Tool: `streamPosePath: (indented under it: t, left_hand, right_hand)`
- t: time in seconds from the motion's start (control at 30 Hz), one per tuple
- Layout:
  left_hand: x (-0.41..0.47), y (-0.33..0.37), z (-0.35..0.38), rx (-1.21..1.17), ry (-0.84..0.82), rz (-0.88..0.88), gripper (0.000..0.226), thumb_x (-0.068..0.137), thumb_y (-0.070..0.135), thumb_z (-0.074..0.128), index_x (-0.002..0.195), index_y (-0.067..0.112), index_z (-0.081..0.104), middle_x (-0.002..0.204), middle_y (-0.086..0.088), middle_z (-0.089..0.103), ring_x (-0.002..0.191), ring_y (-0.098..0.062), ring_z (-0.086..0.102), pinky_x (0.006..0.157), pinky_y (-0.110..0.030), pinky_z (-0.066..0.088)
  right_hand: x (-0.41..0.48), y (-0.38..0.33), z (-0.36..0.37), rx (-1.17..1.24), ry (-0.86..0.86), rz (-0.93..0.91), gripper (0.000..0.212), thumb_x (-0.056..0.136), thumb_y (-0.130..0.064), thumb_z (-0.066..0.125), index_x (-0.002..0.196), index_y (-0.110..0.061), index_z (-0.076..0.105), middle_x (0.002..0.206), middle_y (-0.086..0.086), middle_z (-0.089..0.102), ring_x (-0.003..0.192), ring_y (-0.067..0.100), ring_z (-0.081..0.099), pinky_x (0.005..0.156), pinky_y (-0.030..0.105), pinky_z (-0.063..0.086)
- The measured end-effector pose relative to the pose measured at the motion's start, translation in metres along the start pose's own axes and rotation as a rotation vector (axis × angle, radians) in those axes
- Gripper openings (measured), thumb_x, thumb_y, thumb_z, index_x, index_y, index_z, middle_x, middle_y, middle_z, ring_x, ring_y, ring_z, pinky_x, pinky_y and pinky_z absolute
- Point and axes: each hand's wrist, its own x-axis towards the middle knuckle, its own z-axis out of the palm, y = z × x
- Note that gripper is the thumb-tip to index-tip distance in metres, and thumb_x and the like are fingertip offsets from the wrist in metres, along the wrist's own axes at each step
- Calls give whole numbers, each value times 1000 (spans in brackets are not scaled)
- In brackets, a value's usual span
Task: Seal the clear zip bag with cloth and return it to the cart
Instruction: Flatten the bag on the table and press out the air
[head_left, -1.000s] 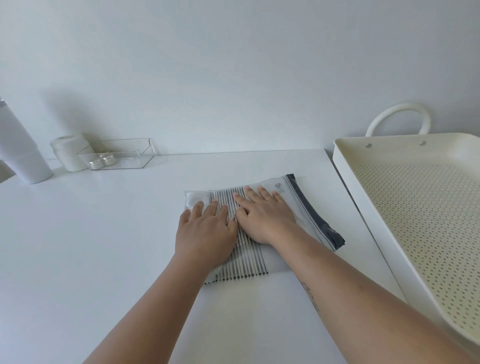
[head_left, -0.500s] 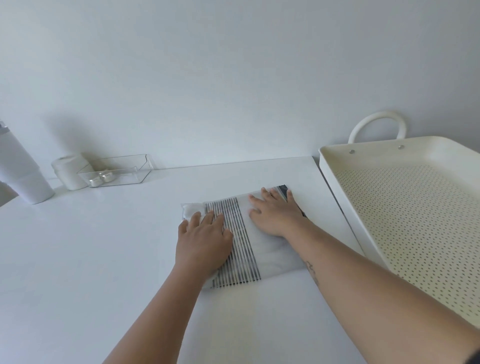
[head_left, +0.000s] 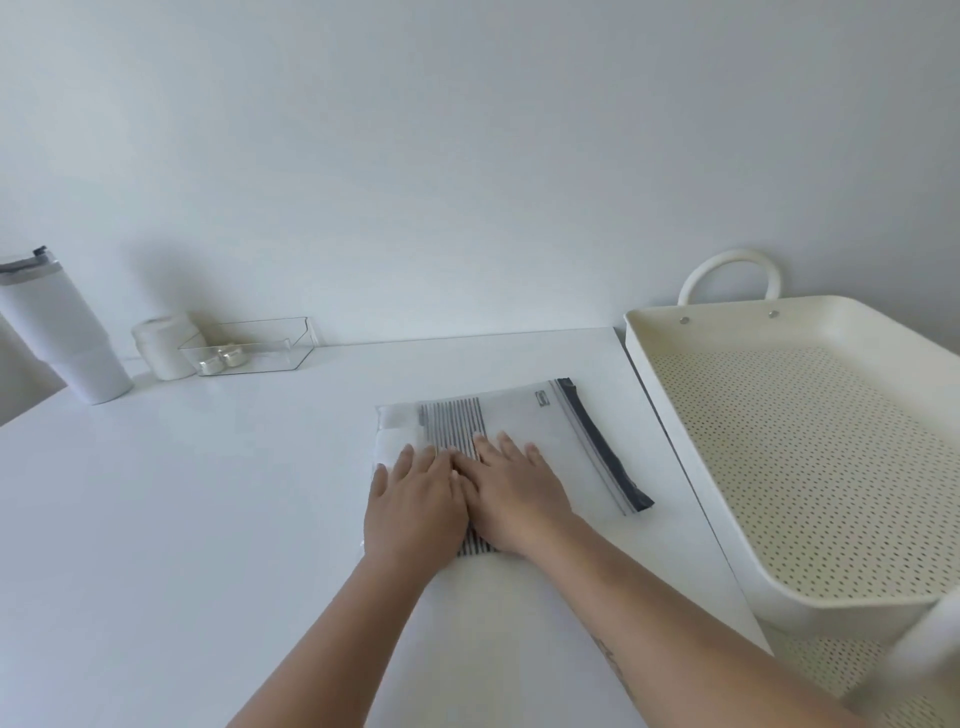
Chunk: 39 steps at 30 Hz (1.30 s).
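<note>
The clear zip bag (head_left: 524, 421) lies flat on the white table (head_left: 208, 519), its dark zip strip (head_left: 602, 447) along the right edge. Inside is a white cloth with black stripes (head_left: 452, 421). My left hand (head_left: 415, 504) and my right hand (head_left: 514, 493) rest palm-down side by side on the near half of the bag, fingers spread and flat, thumbs touching. They cover the bag's near edge. The cream cart tray (head_left: 810, 441) with its perforated floor stands right of the table.
At the table's back left stand a white tumbler (head_left: 62, 338), a small white jar (head_left: 166, 345) and a clear plastic tray (head_left: 249, 345) holding two small objects. The cart's looped handle (head_left: 727, 275) rises against the wall.
My right hand has slid back from the bag's zip end to beside my left hand. The zip strip is uncovered again. The view has tilted upward slightly.
</note>
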Motion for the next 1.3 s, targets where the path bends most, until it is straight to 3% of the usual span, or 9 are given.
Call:
streamPosePath:
  t: [0.1, 0.43, 0.53, 0.6, 0.7, 0.77, 0.97, 1.17, 1.3]
  left_hand:
    - [-6, -4, 10, 158, -7, 17, 53, 100, 34, 18, 148, 16, 25, 160, 0, 21, 148, -19, 11, 119, -43, 8]
    - [22, -24, 5, 235, -90, 180, 55, 98, 39, 17, 149, 20, 25, 162, 2, 15, 148, -17, 7, 119, -45, 6]
    - [49, -25, -8, 362, -187, 268, 52, 100, 34, 18, 151, 21, 19, 163, 0, 5, 149, -18, -4, 119, -49, -1]
    - [59, -18, -15, 377, -208, 251, 51, 100, 23, 23, 151, 21, 20, 163, -1, 3, 149, -19, -8, 119, -50, -3]
    - [42, 2, -16, 145, -113, 192, 41, 96, 17, 32, 136, 16, 44, 155, -4, 33, 146, -25, 16, 117, -45, 16]
    - [14, 14, -9, 1, -13, 187, 31, 94, 23, 34, 114, 14, 57, 128, -2, 57, 130, -26, 42, 105, -41, 32]
    - [-38, 33, 9, 13, -49, 87, 30, 94, 37, 24, 89, 23, 50, 117, 7, 57, 122, -16, 44, 108, -45, 19]
    - [-18, 16, -9, 134, -223, 61, 40, 98, 36, 21, 113, 17, 53, 139, 2, 46, 138, -24, 29, 112, -50, 11]
    - [-22, 11, -15, -15, -244, 206, 49, 93, 56, 38, 125, 22, 54, 137, 6, 51, 129, -19, 39, 105, -38, 31]
  right_hand:
    - [0, 13, 2, -35, 27, 107, 55, 96, -50, 11, 150, -41, 12, 164, -2, 3, 149, 24, -3, 118, 51, -5]
    - [-31, 61, -18, -45, -23, 243, 64, 95, -53, 12, 153, -28, 2, 163, 1, -7, 149, 14, -8, 120, 45, -5]
    - [-50, 58, -24, -10, -49, 216, 62, 98, -47, 17, 153, -21, 9, 163, 3, -1, 149, 15, -2, 121, 42, 2]
    - [-64, 49, -25, 43, -9, 177, 57, 99, -42, 22, 149, -16, 29, 161, 7, 19, 147, 21, 17, 119, 40, 17]
    - [-75, 48, -34, 224, 183, 154, 44, 96, -30, 33, 133, -19, 54, 128, 4, 64, 115, 28, 58, 96, 35, 46]
    - [-74, 56, -41, 241, 231, 160, 43, 96, -23, 35, 136, -21, 52, 133, 0, 61, 119, 24, 57, 96, 35, 47]
    - [-70, 69, -35, 6, 187, 49, 32, 95, -14, 37, 116, -9, 61, 126, 7, 61, 121, 25, 50, 99, 37, 40]
    - [-89, 59, -26, -105, 202, -82, 28, 94, -23, 41, 114, -27, 61, 115, -10, 61, 112, 20, 50, 91, 34, 36]
    - [-95, 58, -39, -133, 146, -125, 19, 97, -27, 45, 101, -23, 64, 103, -4, 60, 98, 23, 49, 78, 36, 41]
